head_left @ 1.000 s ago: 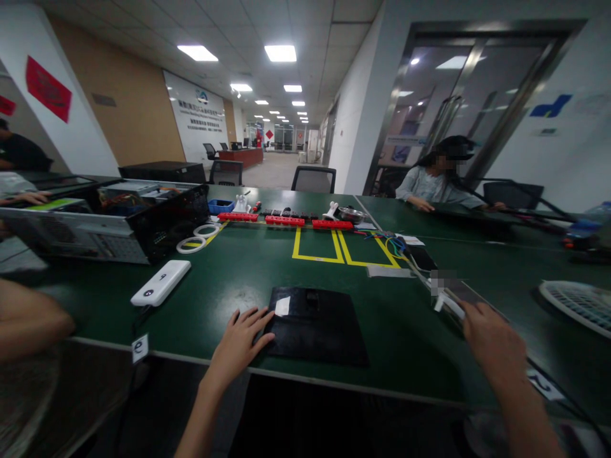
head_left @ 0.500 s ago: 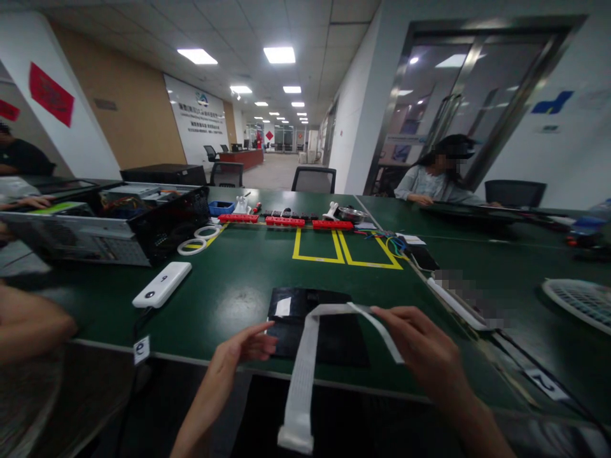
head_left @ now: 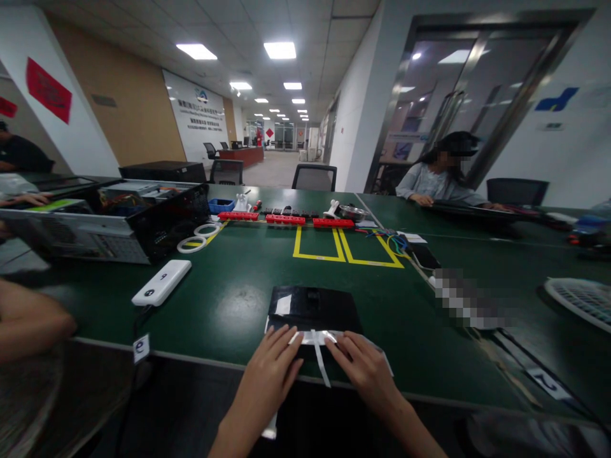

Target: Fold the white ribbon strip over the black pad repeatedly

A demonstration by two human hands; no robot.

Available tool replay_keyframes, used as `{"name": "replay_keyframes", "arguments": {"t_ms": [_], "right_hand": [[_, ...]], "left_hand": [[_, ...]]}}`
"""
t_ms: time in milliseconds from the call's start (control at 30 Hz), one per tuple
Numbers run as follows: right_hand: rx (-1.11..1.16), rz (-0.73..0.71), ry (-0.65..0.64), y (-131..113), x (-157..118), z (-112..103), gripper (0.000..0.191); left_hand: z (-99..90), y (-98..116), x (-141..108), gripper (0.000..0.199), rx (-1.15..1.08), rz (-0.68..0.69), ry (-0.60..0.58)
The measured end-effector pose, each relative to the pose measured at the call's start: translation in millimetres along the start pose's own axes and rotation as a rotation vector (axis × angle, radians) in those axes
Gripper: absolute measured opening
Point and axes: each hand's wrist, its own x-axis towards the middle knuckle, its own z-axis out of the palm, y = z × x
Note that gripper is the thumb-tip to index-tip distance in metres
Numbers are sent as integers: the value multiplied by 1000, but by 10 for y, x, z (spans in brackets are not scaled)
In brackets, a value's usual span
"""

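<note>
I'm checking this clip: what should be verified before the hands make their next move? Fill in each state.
1. Black panel lying on the table: ok, near the front edge.
2. Left hand and right hand at the white strip: ok, one on either side of its middle.
3. No loose ends: not ok; a narrow tail sticks out between the hands, and a white end shows below the left hand.
4. Firm grip: cannot tell; the hands hide much of the strip.
5. Power bank out of the way: ok, well off to the left.
</note>
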Motion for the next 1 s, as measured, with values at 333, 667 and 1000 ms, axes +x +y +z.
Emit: {"name": "replay_keyframes", "arguments": {"t_ms": [333, 667, 1000], "right_hand": [[-27, -28, -29, -54, 9, 68, 31], [-11, -20, -60, -38, -19, 91, 28], [90, 73, -112, -17, -21, 108, 29]], "left_hand": [[235, 113, 91, 41, 178, 129, -89], [286, 117, 79, 57, 142, 89, -149], [284, 73, 67, 71, 150, 128, -218]]}}
